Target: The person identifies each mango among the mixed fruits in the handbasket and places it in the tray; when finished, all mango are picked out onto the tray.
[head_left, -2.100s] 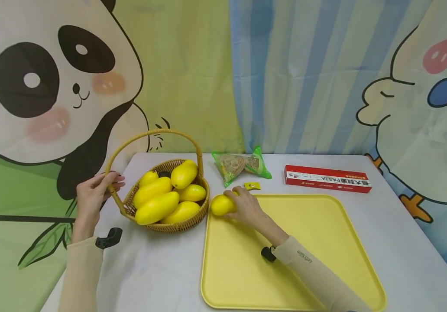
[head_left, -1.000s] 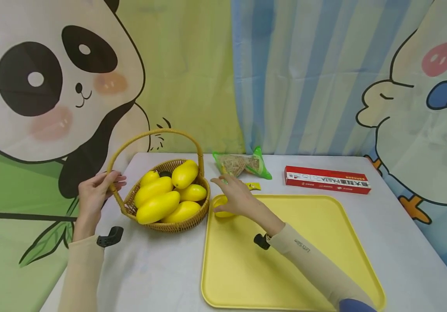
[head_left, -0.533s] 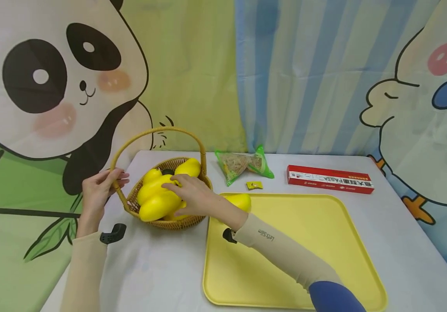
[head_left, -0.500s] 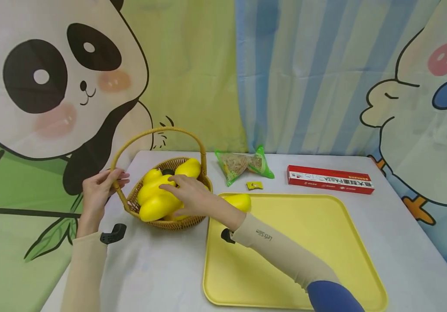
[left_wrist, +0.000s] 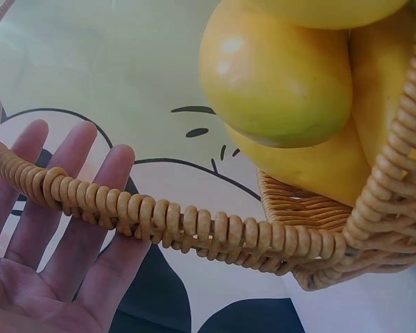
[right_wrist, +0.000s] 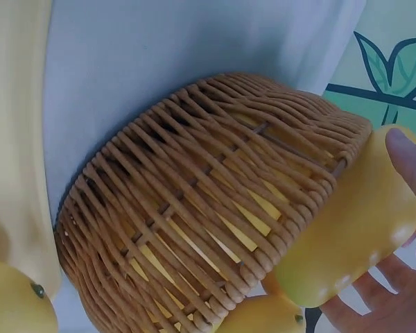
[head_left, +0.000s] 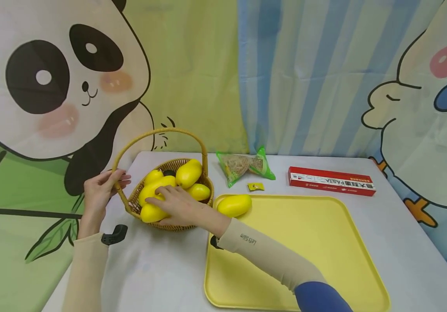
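A wicker basket (head_left: 173, 164) full of yellow mangoes stands left of the yellow tray (head_left: 325, 234). My left hand (head_left: 100, 188) holds the left side of its arched handle (left_wrist: 166, 220); in the left wrist view the fingers (left_wrist: 111, 170) lie straight behind the cane, with the thumb at the frame's edge. Over the basket's front, my right hand (head_left: 178, 206) grips a mango (right_wrist: 353, 236), thumb on one side and fingers on the other. That mango still rests against the rim. Another mango (head_left: 234, 205) lies in the tray's far left corner.
Behind the tray are a green-edged bag (head_left: 244, 164), a small yellow packet (head_left: 256, 186) and a red pasta box (head_left: 330, 181). A dark round thing (head_left: 169, 173) sits among the mangoes. A printed curtain (head_left: 192, 78) hangs behind the table.
My right hand has let go of the mango on the tray, moved left to the basket and closed round another mango there. My left hand stays on the handle.
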Motion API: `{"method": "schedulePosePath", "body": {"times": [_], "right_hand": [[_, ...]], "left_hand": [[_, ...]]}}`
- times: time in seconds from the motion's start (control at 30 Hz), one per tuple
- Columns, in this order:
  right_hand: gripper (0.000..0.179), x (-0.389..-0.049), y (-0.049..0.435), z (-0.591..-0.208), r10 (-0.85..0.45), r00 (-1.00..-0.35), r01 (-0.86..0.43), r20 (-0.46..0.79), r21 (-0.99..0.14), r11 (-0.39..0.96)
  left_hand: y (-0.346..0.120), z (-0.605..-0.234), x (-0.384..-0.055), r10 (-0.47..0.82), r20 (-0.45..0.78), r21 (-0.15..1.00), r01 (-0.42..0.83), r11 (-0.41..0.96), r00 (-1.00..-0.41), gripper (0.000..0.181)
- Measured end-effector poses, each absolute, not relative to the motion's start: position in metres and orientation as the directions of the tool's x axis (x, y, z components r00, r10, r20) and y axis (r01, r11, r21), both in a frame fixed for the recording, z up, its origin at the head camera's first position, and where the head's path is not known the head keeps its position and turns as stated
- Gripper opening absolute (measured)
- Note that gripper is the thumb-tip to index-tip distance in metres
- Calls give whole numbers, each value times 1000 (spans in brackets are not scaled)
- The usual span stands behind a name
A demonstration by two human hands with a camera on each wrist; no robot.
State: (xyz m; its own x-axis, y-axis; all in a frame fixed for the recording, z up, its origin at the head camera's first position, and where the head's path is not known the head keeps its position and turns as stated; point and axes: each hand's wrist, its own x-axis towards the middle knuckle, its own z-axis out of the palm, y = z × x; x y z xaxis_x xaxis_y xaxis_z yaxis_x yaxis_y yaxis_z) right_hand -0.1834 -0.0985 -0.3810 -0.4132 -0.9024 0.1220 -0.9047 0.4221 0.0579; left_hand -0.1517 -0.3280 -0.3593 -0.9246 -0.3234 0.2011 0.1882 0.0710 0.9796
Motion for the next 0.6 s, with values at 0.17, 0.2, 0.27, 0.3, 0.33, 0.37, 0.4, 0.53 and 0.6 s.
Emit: {"method": "schedulePosePath", "body": {"times": [0.17, 0.2, 0.27, 0.3, 0.33, 0.37, 0.4, 0.53, 0.6], "right_hand": [[70, -183, -103, -384, -903, -412, -901, 122, 93, 423], [70, -183, -103, -384, -903, -412, -900, 124, 101, 425], [69, -183, -104, -386, -903, -408, -897, 133, 124, 423], [69, -182, -105, -387, -904, -404, -897, 139, 135, 422], [69, -182, -106, -388, -904, -402, -895, 143, 147, 421], [68, -181, -106, -388, -905, -400, -893, 147, 158, 421], [68, -181, -106, -389, -905, -398, -891, 150, 170, 420], [68, -181, -106, -387, -905, -397, -886, 152, 196, 421], [68, -181, -105, -387, -905, -396, -885, 155, 200, 421]], "left_hand": [[-329, -359, -149, -326, 194, 980, 168, 104, -925, 33], [-328, -359, -149, -327, 192, 980, 163, 115, -925, 35], [-329, -360, -148, -332, 190, 980, 157, 125, -924, 38], [-329, -360, -148, -333, 190, 980, 157, 125, -924, 36], [-329, -360, -148, -332, 191, 980, 157, 124, -924, 37], [-329, -360, -147, -332, 191, 980, 158, 124, -924, 36], [-329, -360, -147, -332, 191, 980, 159, 123, -924, 34], [-329, -359, -149, -334, 192, 980, 159, 124, -923, 33], [-329, -359, -149, -337, 193, 980, 161, 121, -922, 33]]}}
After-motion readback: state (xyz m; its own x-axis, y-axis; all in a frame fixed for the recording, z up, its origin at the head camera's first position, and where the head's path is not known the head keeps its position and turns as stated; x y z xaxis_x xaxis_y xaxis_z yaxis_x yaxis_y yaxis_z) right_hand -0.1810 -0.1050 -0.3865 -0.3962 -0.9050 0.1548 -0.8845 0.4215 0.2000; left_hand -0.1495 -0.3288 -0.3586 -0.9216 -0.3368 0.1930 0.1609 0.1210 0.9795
